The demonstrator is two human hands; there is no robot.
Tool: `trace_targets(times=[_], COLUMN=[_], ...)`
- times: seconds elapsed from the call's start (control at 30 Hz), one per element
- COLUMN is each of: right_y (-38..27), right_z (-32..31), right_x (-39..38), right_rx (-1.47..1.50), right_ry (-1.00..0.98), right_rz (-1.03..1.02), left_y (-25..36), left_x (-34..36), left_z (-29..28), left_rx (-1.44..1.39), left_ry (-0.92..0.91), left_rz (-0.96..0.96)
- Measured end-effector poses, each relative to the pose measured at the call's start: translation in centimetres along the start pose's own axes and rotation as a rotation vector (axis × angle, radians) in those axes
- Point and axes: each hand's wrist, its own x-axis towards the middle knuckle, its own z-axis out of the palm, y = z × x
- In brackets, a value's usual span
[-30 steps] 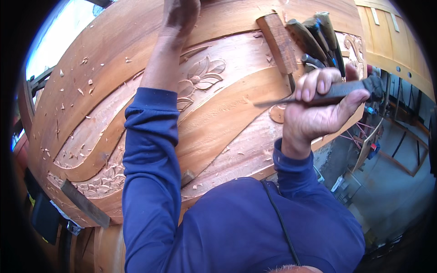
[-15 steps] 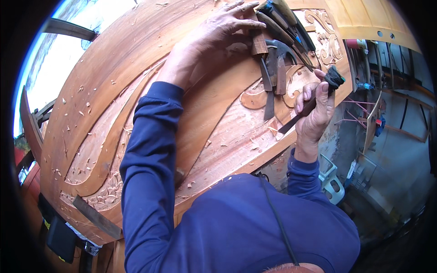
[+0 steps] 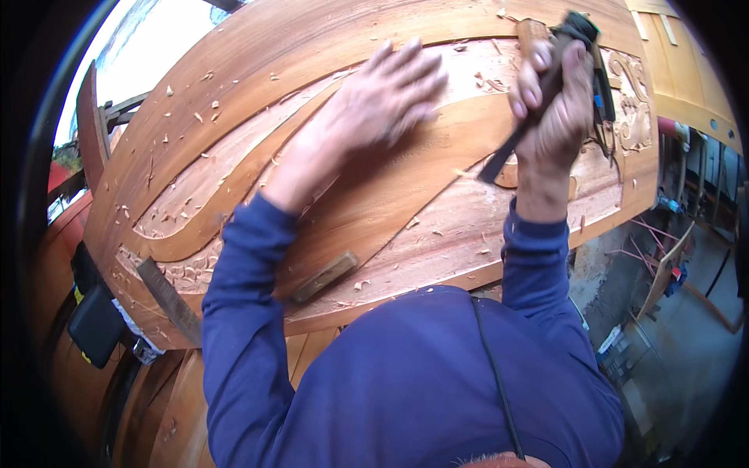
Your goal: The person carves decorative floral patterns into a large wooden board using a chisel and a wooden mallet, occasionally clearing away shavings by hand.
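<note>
My right hand (image 3: 562,113) grips a flat chisel (image 3: 504,156) with a dark handle, wrapped in black at its top end. The blade slants down and left, over a large carved wooden panel (image 3: 437,168). My left hand (image 3: 390,97), smeared by motion, has its fingers stretched apart and holds nothing. It is over the panel's recessed strip and the smooth raised band. Partly hidden behind my right hand, a wooden tool handle (image 3: 532,31) and dark tools lie on the panel.
A short wooden block (image 3: 326,277) lies near the panel's front edge, and a dark flat bar (image 3: 168,300) at its left corner. Wood shavings (image 3: 491,82) are scattered about. Scroll carving (image 3: 630,97) fills the right end. A black case (image 3: 97,327) sits lower left.
My left hand has come away from the tool pile, leftward over the panel. My right hand has risen with the chisel, now covering much of the tools. The view has shifted too.
</note>
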Motion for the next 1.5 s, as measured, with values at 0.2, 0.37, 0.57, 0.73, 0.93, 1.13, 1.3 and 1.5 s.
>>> trace_targets(times=[0.2, 0.37, 0.57, 0.73, 0.93, 1.13, 1.3, 1.5], right_y=[7.1, 5.7, 9.5, 10.0, 10.1, 11.3, 11.7, 10.5], right_z=[0.9, 2.5, 6.0, 5.3, 6.8, 6.4, 7.7, 9.4], right_x=[2.8, 7.0, 7.6, 9.1, 7.9, 7.7, 7.0, 6.0], right_rx=[-0.132, -0.234, -0.132, -0.079, -0.137, -0.035, -0.019, 0.024], right_ry=[-0.065, 0.137, -0.031, -0.08, -0.233, -0.258, -0.21, -0.435], right_rz=[0.143, -0.083, 0.188, 0.084, 0.098, 0.122, 0.262, 0.445], left_y=[5.3, 1.9, -5.0, -5.7, -6.2, -7.1, -7.4, -7.9], left_x=[-10.6, -9.2, 1.4, 5.2, 5.7, 6.5, 5.9, 3.6], left_z=[-4.9, -2.8, -1.5, -2.0, -0.4, 0.9, 1.0, 0.1], left_rx=[-0.473, -0.589, -0.976, -1.313, -1.35, -1.204, -1.332, -1.265], left_ry=[0.177, 0.605, 0.857, 0.813, 0.837, 0.965, 1.081, 1.375], left_rz=[-0.048, -0.341, -0.526, -0.552, -0.35, -0.179, -0.314, -0.301])
